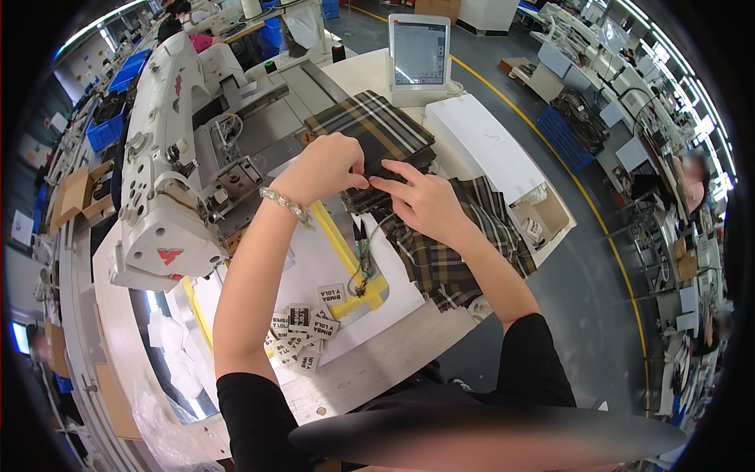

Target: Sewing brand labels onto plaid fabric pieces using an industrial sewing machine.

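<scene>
My left hand [324, 167], with a beaded bracelet on its wrist, is closed in a pinch at the near edge of a stack of folded dark plaid cloth [376, 118]. What sits between its fingertips is hidden. My right hand [429, 206] meets it from the right, its fingers stretched out and apart, fingertips on or just over the dark cloth. More plaid cloth pieces [440, 271] lie under and beside the right hand. Nearer me are thread snips [362, 248] with dark blades, and a loose pile of small white printed labels [303, 334].
A large white sewing machine [161, 173] stands to the left. White sheeting with yellow tape [336, 240] covers part of the worktable. A tablet [419, 51] stands at the back, with a long white box [491, 145] to its right. An open tray [554, 224] holds more labels.
</scene>
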Tool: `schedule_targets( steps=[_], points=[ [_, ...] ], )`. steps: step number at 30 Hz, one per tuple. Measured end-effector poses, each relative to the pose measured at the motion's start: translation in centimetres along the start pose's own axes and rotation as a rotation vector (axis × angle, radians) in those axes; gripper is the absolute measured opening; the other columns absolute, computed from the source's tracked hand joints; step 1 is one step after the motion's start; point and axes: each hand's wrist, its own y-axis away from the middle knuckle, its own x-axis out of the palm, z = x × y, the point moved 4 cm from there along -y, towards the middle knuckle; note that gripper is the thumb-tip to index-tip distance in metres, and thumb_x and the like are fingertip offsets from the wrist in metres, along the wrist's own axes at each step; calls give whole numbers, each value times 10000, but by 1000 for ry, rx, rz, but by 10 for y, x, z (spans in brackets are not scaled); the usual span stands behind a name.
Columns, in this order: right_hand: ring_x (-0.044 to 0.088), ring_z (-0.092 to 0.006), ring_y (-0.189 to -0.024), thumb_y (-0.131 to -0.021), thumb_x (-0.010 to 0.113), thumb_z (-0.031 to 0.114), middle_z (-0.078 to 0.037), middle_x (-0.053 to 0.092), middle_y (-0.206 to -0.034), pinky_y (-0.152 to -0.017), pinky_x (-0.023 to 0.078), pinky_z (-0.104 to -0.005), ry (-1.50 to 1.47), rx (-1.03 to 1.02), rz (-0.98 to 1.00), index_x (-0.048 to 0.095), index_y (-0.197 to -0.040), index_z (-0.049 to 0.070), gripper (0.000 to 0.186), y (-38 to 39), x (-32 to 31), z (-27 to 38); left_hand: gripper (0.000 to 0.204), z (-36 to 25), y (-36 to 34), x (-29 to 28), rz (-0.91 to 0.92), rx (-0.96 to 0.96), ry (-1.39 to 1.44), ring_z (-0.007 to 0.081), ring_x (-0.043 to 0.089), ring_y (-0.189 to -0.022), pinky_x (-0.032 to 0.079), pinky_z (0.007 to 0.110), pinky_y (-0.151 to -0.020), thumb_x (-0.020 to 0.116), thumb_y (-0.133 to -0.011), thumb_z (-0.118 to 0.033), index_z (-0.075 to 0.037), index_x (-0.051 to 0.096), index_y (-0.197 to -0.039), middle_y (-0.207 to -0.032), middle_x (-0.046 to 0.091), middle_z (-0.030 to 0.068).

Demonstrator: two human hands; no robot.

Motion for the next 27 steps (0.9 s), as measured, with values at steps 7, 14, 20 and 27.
schedule_targets(
  steps=[7,14,20,27],
  points=[
    [632,-200,-644,-735,636,33,-40,595,-1243,-614,527,-327,11,-7,-1,678,-1141,213,447,1,-2,3,180,1,5,-2,-4,13,56,280,639,-853,507,381,-769,783,-707,-198,-36,713,-743,-797,678,99],
    [630,-222,-628,-749,636,57,-48,595,-1227,-629,540,-330,-1,16,8,676,-1150,231,438,3,0,3,161,5,5,-3,-14,33,62,290,635,-858,507,384,-780,767,-726,-185,-36,719,-763,-807,675,102],
    [634,-229,-631,-757,625,47,-60,584,-1268,-619,535,-334,-56,51,-2,670,-1154,208,431,5,0,6,114,3,5,-3,-53,72,19,305,634,-811,511,386,-753,721,-743,-139,-31,721,-780,-805,689,115],
    [615,-165,-617,-824,646,18,-62,632,-1182,-590,501,-278,-308,283,-117,648,-1051,88,238,0,1,14,96,6,5,-1,-39,73,9,328,621,-751,505,400,-715,652,-738,-109,-25,686,-770,-763,677,125]
  ],
)
